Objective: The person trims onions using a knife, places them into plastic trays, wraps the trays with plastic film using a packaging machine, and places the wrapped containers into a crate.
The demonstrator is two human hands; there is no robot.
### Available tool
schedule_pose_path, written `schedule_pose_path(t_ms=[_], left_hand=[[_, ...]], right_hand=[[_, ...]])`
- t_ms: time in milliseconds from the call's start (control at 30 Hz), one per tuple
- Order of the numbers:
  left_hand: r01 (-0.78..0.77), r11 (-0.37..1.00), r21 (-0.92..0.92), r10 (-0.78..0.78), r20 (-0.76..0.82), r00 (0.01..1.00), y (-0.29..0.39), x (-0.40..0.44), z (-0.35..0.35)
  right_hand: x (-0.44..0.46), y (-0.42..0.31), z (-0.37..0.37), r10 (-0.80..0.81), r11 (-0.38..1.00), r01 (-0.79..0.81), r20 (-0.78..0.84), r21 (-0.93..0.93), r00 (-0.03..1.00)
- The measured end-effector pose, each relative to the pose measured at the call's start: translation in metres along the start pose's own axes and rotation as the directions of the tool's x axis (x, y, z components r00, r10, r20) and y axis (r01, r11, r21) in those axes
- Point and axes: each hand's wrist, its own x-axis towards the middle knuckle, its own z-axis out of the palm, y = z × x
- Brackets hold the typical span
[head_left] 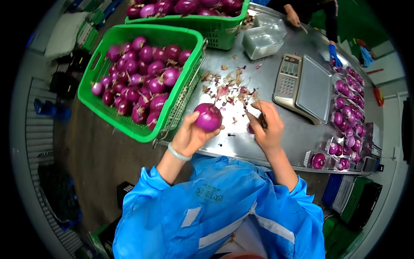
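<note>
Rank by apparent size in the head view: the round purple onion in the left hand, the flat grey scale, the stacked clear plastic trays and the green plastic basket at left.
1. Green plastic basket at left
2. Flat grey scale
3. Stacked clear plastic trays
4. Round purple onion

Shiny blue jacket (235,196), white strips (276,227), green lettering (210,193); pale bangle (179,154), left wrist (172,164).

Two green crates (176,93), one digital scale (312,88)
The wearer's left hand (188,137) and right hand (268,127), one other bare hand (293,16), one blue-gloved hand (334,55); one bangle (177,154); red onions (156,68) too many to count.
</note>
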Motion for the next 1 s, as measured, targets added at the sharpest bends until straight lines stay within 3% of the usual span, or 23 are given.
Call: schedule_pose_path(t_ms=[67,167,267,433,567,633,700,800,867,900,933,1000], left_hand=[[-0.005,1.000,-0.014,0.005,0.013,1.000,0.002,-0.002,0.001],[0.015,0.996,-0.088,-0.013,0.021,1.000,-0.004,-0.005,0.007],[0.092,0.995,-0.036,-0.087,0.115,0.990,-0.006,-0.007,0.005],[0.058,0.994,0.091,-0.068,0.108,0.992,-0.010,-0.013,0.012],[0.042,0.997,0.070,-0.049,0.096,0.994,-0.012,-0.019,0.010],[0.004,1.000,0.013,-0.005,0.076,0.997,-0.008,-0.021,0.001],[-0.079,0.997,-0.010,0.079,0.028,0.996,0.000,-0.023,0.000],[-0.291,0.911,0.293,0.332,-0.101,0.938,0.001,-0.023,0.015],[-0.401,0.781,0.479,0.492,-0.076,0.867,-0.006,-0.017,-0.003],[-0.489,0.662,0.569,0.576,0.031,0.817,-0.010,-0.013,-0.002],[-0.566,0.526,0.634,0.634,0.151,0.758,-0.015,-0.008,0.000],[-0.608,0.489,0.625,0.592,0.275,0.758,-0.023,-0.002,-0.004]], right_hand=[[-0.007,0.012,-0.005,-0.232,0.953,0.258,0.164,-0.160,0.959],[-0.011,-0.002,-0.001,-0.269,0.874,0.365,0.306,-0.322,0.913],[-0.013,-0.004,0.010,-0.216,0.872,0.338,0.343,-0.355,0.914],[-0.020,-0.007,0.019,-0.194,0.906,0.310,0.366,-0.289,0.910],[-0.025,-0.004,0.024,-0.158,0.915,0.282,0.385,-0.289,0.909],[-0.028,0.004,0.021,-0.070,0.913,0.225,0.412,-0.341,0.908],[-0.027,0.001,0.012,-0.174,0.919,0.269,0.317,-0.288,0.933],[-0.028,-0.021,0.006,-0.202,0.964,0.238,0.254,-0.121,0.946],[-0.026,-0.019,0.015,-0.207,0.978,0.209,0.188,0.010,0.960],[-0.026,-0.026,0.020,0.021,0.983,-0.058,0.211,0.172,0.977],[-0.025,-0.026,0.021,0.189,0.905,-0.298,0.340,0.304,0.921],[-0.027,-0.017,0.020,0.419,0.537,-0.725,0.610,0.430,0.672]])
